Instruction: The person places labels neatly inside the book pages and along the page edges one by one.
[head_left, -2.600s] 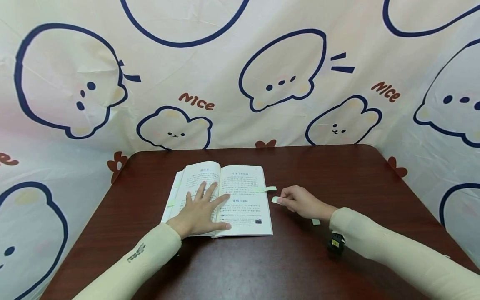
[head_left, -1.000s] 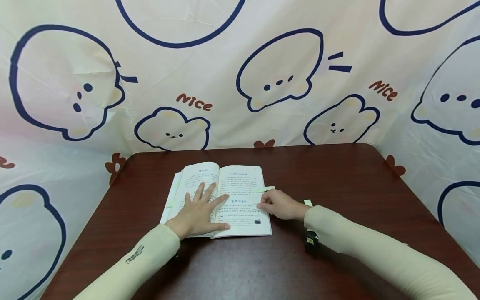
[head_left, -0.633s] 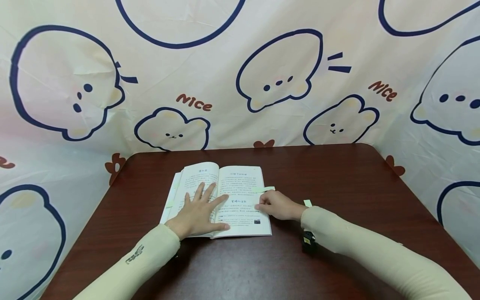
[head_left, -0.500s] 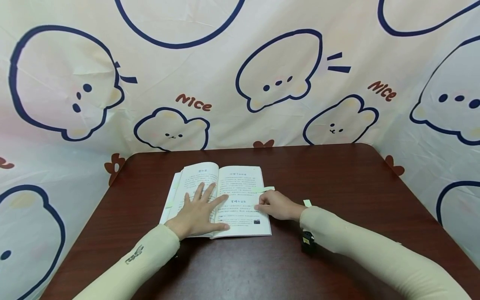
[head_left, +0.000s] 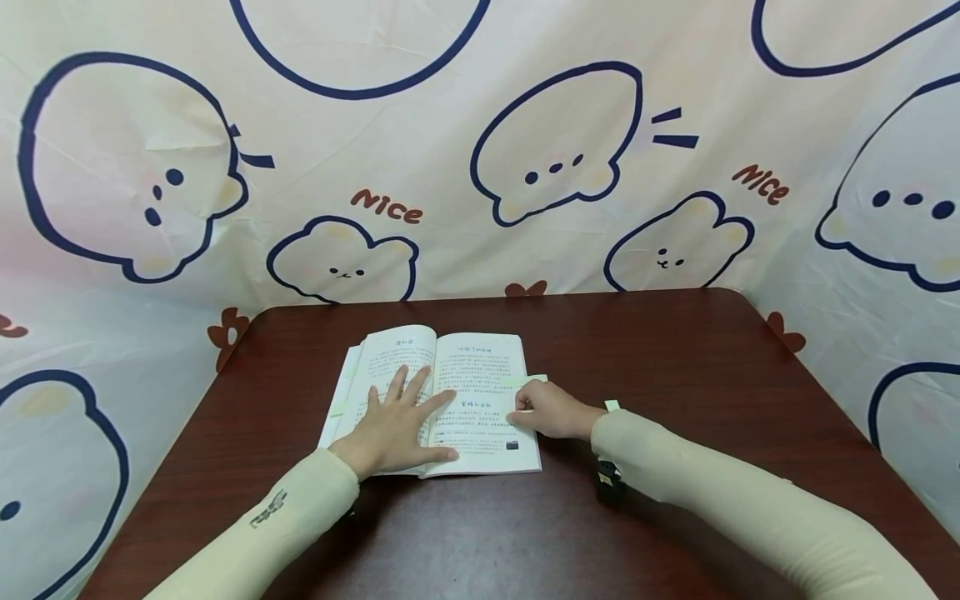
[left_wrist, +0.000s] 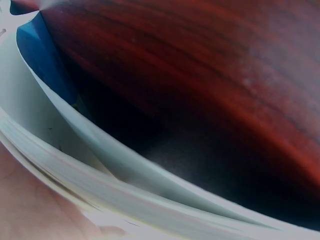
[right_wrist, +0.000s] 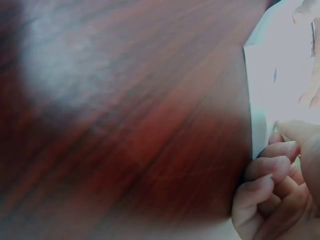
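Observation:
An open book [head_left: 480, 358] lies on the brown table, its pages printed with text. My left hand [head_left: 397, 429] rests spread across its left page and middle fold. At the right page's edge my right hand [head_left: 553, 410] has its fingers curled, with thumb and index fingertip together over the page; the pale sticky note it pinches is almost wholly hidden. Just above that hand, a pale green sticky note [head_left: 537, 378] juts out from the page edge. Another pale green strip [head_left: 337, 410] shows at the left edge. The right wrist view shows the curled right hand [right_wrist: 275, 190] beside the page.
A small pale sticky note [head_left: 612, 405] lies behind the right wrist, partly covered by the sleeve. A dark wrist-worn camera [head_left: 609, 483] hangs under the right forearm. A patterned cloth [head_left: 450, 167] hangs behind the table [head_left: 660, 350].
My right hand has moved left from beside the book onto the right page's edge, carrying the pale sticky note. Lately it has barely shifted. The left hand has stayed on the book.

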